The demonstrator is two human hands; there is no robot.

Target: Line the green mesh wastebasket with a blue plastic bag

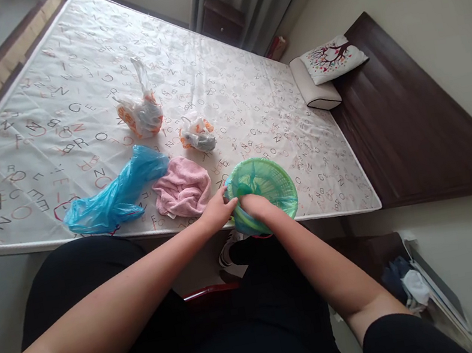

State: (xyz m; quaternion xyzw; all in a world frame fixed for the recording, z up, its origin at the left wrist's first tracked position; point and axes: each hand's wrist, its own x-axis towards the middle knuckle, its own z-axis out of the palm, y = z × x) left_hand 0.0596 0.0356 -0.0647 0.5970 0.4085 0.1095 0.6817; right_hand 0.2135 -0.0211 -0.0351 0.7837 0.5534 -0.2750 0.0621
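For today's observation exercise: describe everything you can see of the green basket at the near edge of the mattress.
The green basket is round, of slatted plastic by its look, with thin green plastic film over or in it. It sits at the mattress's near edge, tipped toward the person. The left hand touches its left rim; the right hand presses its near side. A pink cloth lies just left, apart.

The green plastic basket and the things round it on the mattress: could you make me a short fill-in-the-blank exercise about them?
1. Both hands, left hand and right hand, rest on the round ___ plastic basket.
2. The crumpled towel left of the basket is ___.
3. The long crumpled plastic bag beside the towel is ___.
4. The number of tied white-and-orange bags farther up the lettered mattress is ___.

Missing words: green; pink; blue; two
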